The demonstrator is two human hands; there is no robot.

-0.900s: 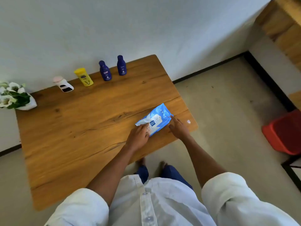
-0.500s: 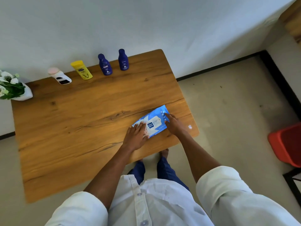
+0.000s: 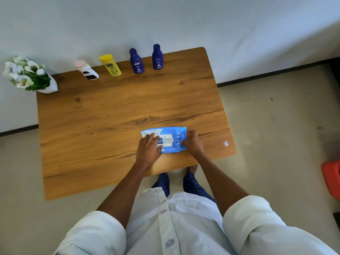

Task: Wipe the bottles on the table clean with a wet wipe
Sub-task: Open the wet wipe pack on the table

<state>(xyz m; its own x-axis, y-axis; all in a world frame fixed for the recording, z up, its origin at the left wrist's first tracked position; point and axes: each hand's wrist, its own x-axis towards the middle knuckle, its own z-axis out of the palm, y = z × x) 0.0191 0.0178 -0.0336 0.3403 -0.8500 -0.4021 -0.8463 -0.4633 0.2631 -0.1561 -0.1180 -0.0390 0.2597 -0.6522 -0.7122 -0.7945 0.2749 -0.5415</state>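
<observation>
A blue pack of wet wipes lies flat near the front edge of the wooden table. My left hand presses flat on the pack's left part. My right hand grips its right end with curled fingers. Along the table's far edge stand a white bottle with a pink cap, a yellow tube and two dark blue bottles. No wipe is out of the pack.
A white vase of white flowers stands at the table's far left corner. A small white sticker marks the near right corner. A red bin sits on the floor at the right. A wall runs behind the table.
The pack has gone from tilted and lifted at one end to lying flat and square to the table's edge. My left hand has spread flat over it.
</observation>
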